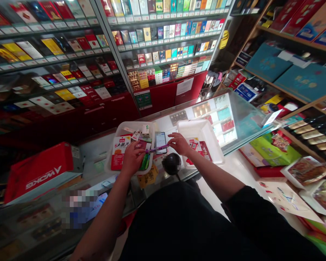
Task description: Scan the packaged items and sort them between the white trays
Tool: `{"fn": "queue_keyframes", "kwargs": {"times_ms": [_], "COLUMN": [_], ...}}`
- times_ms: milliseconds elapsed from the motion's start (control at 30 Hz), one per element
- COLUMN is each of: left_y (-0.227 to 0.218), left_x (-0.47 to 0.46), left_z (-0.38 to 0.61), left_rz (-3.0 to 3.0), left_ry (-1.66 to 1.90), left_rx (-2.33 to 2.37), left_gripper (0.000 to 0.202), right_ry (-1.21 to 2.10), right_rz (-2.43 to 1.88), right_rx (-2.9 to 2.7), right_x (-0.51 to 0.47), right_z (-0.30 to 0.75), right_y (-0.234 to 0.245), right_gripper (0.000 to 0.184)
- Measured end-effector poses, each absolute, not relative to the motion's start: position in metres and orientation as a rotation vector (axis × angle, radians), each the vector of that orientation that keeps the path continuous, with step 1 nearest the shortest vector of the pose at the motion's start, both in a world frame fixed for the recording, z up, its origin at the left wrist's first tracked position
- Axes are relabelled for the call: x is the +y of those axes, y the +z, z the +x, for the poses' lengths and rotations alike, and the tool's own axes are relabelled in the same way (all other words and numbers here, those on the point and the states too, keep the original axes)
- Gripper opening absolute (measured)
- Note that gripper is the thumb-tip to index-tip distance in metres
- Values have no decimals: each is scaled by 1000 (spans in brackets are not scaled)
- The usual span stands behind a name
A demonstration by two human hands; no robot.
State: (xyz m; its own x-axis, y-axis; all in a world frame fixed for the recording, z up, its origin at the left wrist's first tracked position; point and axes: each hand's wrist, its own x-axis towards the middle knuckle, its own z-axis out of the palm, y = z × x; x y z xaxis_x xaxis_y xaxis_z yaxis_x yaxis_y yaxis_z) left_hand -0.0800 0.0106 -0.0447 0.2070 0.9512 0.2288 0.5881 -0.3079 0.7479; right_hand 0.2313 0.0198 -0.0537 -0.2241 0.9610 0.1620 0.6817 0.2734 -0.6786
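My left hand (pixel 133 156) and my right hand (pixel 179 143) pinch opposite ends of a slim purple packet (pixel 157 148), stretched level between them. Its exact kind is too small to tell. Under my left hand, a white plastic tub (pixel 108 165) holds several packs, among them a white and red snack bag (pixel 118 159), green packets (pixel 145 162) and small boxes. Close to my right hand, a second white tub (pixel 217 156) contains dark red and white snack packs (pixel 205 151). A phone (pixel 161 138) with a lit screen is between the tubs, partly behind the purple packet.
Both tubs stand on a glass counter (pixel 244 127). A round black object (pixel 171 164) is near the counter's front edge, beside a yellow handwritten card (pixel 148 177). To the left lies a red box (pixel 40 174). Shelves of small boxes (pixel 163 32) line the back; stocked shelving (pixel 301 79) stands right.
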Motion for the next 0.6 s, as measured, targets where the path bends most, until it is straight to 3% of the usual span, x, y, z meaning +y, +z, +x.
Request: {"fn": "queue_keyframes", "kwargs": {"times_ms": [600], "left_y": [-9], "left_x": [21], "left_z": [10], "left_rz": [2100], "left_ry": [905], "left_rx": [1242], "left_gripper": [8], "right_ry": [608], "right_rz": [-1735], "right_rx": [-1658], "right_x": [15], "right_z": [302], "right_y": [-37], "right_gripper": [21]}}
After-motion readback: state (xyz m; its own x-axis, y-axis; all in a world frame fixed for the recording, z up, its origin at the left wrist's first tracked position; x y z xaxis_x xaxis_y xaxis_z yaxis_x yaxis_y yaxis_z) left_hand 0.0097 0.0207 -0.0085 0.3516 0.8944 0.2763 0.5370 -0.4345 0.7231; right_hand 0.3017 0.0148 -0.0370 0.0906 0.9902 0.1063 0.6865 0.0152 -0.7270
